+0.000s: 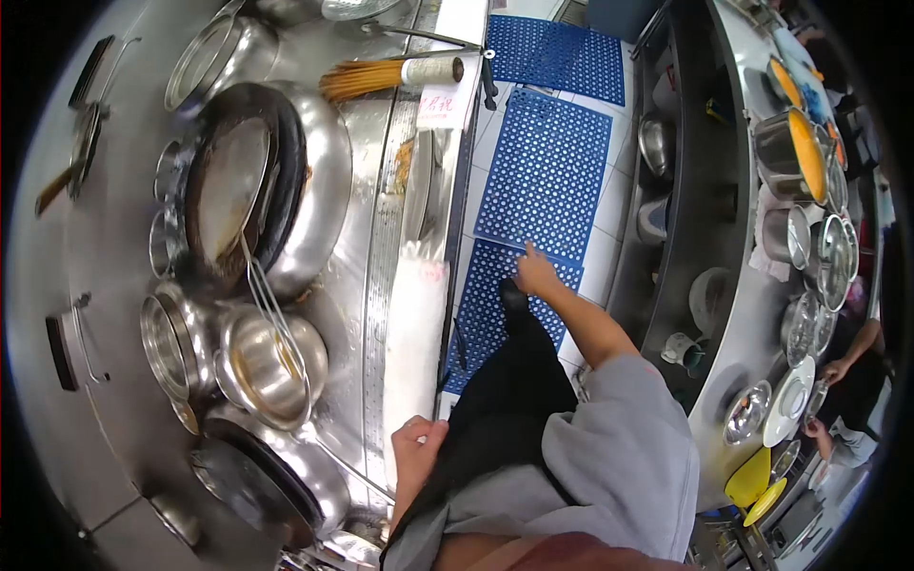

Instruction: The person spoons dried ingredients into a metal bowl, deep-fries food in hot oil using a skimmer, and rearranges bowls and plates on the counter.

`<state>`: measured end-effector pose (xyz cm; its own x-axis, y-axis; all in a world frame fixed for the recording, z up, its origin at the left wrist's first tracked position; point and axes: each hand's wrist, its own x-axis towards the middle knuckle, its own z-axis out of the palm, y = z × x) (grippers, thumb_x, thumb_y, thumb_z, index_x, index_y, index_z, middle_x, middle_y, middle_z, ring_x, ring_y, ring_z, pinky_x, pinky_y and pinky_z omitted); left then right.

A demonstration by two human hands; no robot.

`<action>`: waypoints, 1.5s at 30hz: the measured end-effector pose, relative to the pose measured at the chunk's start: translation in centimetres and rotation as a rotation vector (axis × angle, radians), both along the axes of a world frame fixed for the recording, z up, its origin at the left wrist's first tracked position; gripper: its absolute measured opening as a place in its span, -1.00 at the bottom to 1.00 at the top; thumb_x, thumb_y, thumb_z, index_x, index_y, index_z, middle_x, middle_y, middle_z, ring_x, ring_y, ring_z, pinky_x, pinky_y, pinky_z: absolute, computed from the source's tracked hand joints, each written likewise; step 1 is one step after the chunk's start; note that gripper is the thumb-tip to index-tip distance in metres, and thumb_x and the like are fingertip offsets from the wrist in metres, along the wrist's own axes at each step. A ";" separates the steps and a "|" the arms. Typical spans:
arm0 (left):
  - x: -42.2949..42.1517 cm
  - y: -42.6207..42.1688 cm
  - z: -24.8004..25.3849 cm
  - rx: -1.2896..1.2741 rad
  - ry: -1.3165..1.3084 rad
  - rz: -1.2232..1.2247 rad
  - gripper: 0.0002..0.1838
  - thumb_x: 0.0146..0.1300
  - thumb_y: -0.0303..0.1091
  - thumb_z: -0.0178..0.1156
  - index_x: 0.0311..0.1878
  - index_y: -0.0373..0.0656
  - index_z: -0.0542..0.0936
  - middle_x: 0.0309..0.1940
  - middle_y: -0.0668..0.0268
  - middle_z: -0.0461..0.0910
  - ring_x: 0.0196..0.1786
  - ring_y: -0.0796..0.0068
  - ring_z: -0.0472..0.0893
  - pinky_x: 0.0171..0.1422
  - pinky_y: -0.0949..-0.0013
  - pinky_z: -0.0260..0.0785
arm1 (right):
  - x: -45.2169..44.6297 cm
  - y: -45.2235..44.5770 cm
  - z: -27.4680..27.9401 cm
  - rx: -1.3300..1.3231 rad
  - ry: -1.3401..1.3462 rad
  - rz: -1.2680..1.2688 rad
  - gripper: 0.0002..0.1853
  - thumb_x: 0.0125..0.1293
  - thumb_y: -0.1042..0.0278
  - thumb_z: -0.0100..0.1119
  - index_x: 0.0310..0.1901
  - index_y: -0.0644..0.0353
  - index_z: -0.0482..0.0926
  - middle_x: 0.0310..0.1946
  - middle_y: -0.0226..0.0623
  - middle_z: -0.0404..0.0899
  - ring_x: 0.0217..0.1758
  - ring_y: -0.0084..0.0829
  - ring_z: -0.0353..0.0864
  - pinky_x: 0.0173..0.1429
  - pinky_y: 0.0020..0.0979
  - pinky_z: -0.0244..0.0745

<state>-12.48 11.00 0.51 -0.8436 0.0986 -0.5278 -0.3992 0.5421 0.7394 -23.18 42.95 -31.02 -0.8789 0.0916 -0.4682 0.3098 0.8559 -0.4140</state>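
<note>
My left hand [417, 447] is curled into a loose fist beside the stove's front edge, close to the lower end of a long white cloth [415, 333]. I see nothing in its fingers. My right hand [536, 270] hangs in front of me above a blue perforated floor mat [545, 181]. Its index finger points forward, and it holds nothing. Left of my left hand, a long-handled metal utensil [354, 464] leans across a steel pot [314, 347]. Farther up, a wide metal pan or lid [228, 181] rests tilted in a dark wok [290, 181].
A bamboo brush [376, 80] lies on the stove's front ledge. At right runs a steel counter [719, 376] carrying pots, glass lids, plates and a yellow scoop-like container [749, 478]. Shelves below hold bowls. Another person's hand [836, 371] is beyond the counter.
</note>
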 end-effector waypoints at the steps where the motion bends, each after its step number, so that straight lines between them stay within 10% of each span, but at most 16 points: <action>1: 1.4 -1.3 -0.2 -0.003 0.023 0.017 -0.78 0.19 -0.48 0.35 -0.54 -0.36 0.61 -0.60 0.24 0.53 -0.46 0.48 0.51 -0.28 0.40 0.31 | 4.4 0.4 -0.2 0.060 -0.093 0.045 -0.54 0.14 0.17 0.33 0.04 0.25 0.59 0.43 0.21 0.15 0.25 0.33 0.42 0.24 0.06 0.51; 8: 12.9 -10.4 -1.9 -0.001 0.258 -0.114 -0.83 0.17 -0.44 0.34 -0.46 -0.28 0.57 -0.52 0.13 0.54 -0.43 0.18 0.57 -0.27 0.27 0.39 | 28.9 4.7 8.0 0.229 -0.311 0.147 -0.71 0.23 0.14 0.21 -0.24 0.24 0.63 -0.23 0.03 0.66 -0.04 0.07 0.64 0.05 -0.03 0.55; 9: 14.4 -11.3 -1.4 0.016 0.311 -0.100 -0.83 0.19 -0.40 0.32 -0.44 -0.27 0.58 -0.49 0.14 0.56 -0.40 0.17 0.57 -0.26 0.24 0.40 | 28.1 1.9 17.6 0.238 -0.333 0.068 -0.65 0.27 0.04 0.21 -0.29 0.23 0.64 -0.26 0.02 0.66 -0.07 0.09 0.63 0.00 0.01 0.52; 14: 21.6 -15.9 -1.8 -0.096 0.601 -0.037 -0.93 0.18 -0.43 0.22 -0.34 -0.21 0.57 -0.31 0.14 0.56 -0.15 0.08 0.56 -0.07 0.15 0.43 | 36.6 3.1 24.4 0.393 0.080 0.065 -0.62 0.35 -0.03 0.16 -0.18 0.17 0.68 -0.25 0.00 0.67 -0.21 0.16 0.64 -0.08 0.08 0.50; 18: 25.9 -18.1 -2.3 -0.305 0.774 0.153 -0.86 0.10 -0.48 0.26 -0.24 -0.19 0.61 -0.20 0.15 0.51 -0.08 0.04 0.52 0.03 0.10 0.41 | 40.3 5.5 25.2 0.499 0.091 0.223 -0.76 0.35 0.20 0.16 -0.28 0.22 0.63 -0.32 0.02 0.65 -0.21 0.11 0.65 -0.12 0.04 0.52; 33: 24.4 -19.7 -3.5 -0.906 0.494 -0.031 -0.46 0.17 -0.37 0.11 0.28 -0.13 0.44 -0.18 0.02 0.57 -0.05 0.06 0.56 0.00 -0.01 0.44 | 41.9 3.3 24.3 0.407 0.340 -0.070 -0.68 0.33 0.07 0.21 -0.40 0.17 0.65 -0.43 -0.12 0.65 -0.34 0.02 0.64 -0.27 -0.08 0.49; 41: 16.0 -23.4 -9.0 -0.454 0.634 0.332 -0.40 0.16 -0.50 0.11 0.33 0.02 0.38 -0.38 -0.10 0.62 -0.23 -0.19 0.63 -0.04 -0.05 0.50 | 42.3 3.6 23.9 0.406 0.424 -0.037 -0.66 0.36 0.03 0.20 -0.37 0.16 0.66 -0.40 -0.10 0.67 -0.30 0.01 0.67 -0.23 -0.09 0.51; 45: 15.7 -22.1 -7.4 -0.200 0.581 0.604 -0.39 0.09 -0.61 0.14 0.28 -0.05 0.41 -0.13 -0.11 0.59 -0.02 -0.20 0.59 0.15 -0.04 0.42 | 42.2 3.3 24.4 0.357 0.433 -0.100 -0.68 0.36 0.05 0.19 -0.36 0.15 0.66 -0.39 -0.10 0.67 -0.29 0.00 0.67 -0.22 -0.09 0.51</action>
